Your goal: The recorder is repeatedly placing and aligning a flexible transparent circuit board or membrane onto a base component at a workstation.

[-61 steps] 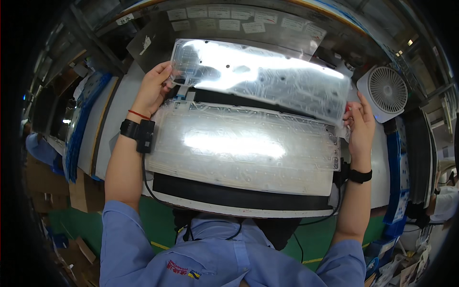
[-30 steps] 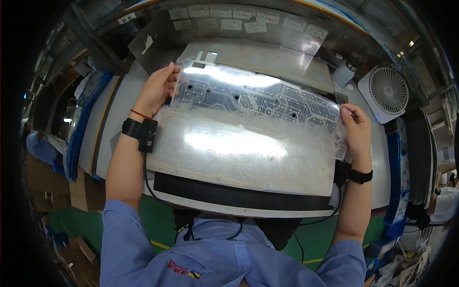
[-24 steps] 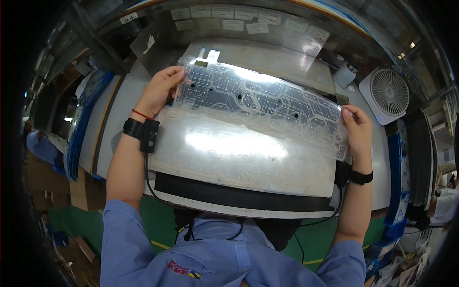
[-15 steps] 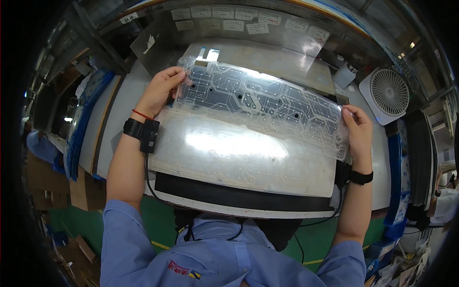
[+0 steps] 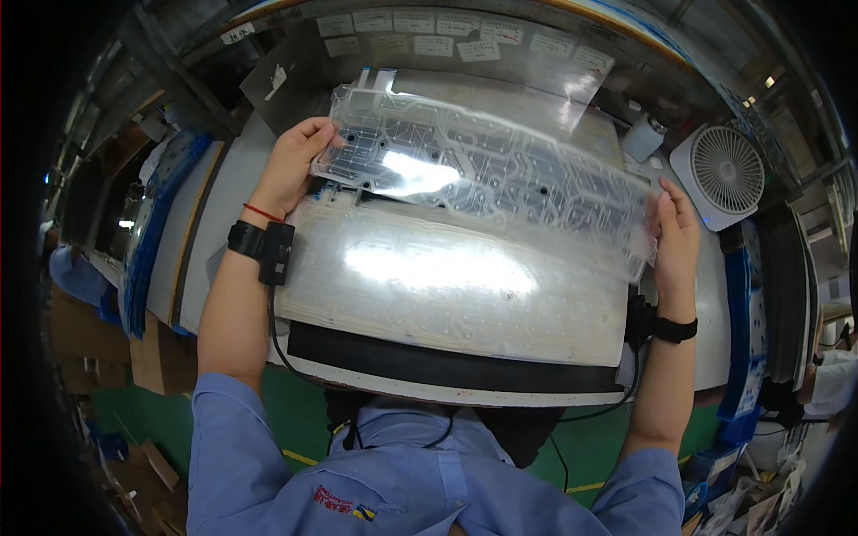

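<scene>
A clear keyboard membrane sheet [image 5: 500, 170] with fine silver traces and small dark holes is raised above the bench. My left hand [image 5: 299, 161] pinches its left end between thumb and fingers. At the other end my right hand [image 5: 677, 223] has its thumb and fingers closed at the sheet's right edge. Two short flat tails [image 5: 385, 80] stick up from the sheet's far left corner. Below lies a stack of similar translucent sheets [image 5: 447, 308], with a bright glare across its middle. A strip of glare also hides some traces on the raised sheet.
A black mat [image 5: 447, 362] lies under the stack at the bench's front edge. Toward the back right stand a white fan [image 5: 718, 177] and a small bottle [image 5: 643, 138]. A metal panel with paper labels [image 5: 416, 45] rises behind. Blue-edged stacks [image 5: 170, 214] flank the left side.
Both hands have shifted the membrane sheet slightly away from me and to the left. It is tilted differently, with glare now on its left half, and more of the stack's far edge shows.
</scene>
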A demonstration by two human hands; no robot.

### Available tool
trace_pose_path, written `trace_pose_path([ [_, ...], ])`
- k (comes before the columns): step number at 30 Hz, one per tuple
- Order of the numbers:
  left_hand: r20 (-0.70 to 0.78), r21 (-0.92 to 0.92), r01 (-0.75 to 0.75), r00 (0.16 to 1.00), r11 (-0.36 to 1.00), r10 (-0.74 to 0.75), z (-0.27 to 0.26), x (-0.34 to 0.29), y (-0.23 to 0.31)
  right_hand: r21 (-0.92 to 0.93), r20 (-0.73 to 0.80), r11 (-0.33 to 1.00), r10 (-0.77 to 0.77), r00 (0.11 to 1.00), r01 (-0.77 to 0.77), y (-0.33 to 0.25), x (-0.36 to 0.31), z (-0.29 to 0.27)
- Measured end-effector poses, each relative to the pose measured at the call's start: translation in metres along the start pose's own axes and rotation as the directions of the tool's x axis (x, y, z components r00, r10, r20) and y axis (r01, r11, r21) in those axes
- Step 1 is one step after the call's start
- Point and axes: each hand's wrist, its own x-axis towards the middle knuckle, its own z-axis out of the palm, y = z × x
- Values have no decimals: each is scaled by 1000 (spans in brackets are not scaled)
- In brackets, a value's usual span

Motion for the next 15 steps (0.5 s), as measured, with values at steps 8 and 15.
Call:
trace_pose_path([
  [8, -60, -10, 48, 997, 999, -49, -2, 2, -1, 47, 27, 999, 25, 999, -26, 7, 3, -8],
  [15, -87, 14, 35, 996, 999, -33, 0, 0, 1, -9, 20, 1000, 25, 999, -25, 6, 3, -14],
])
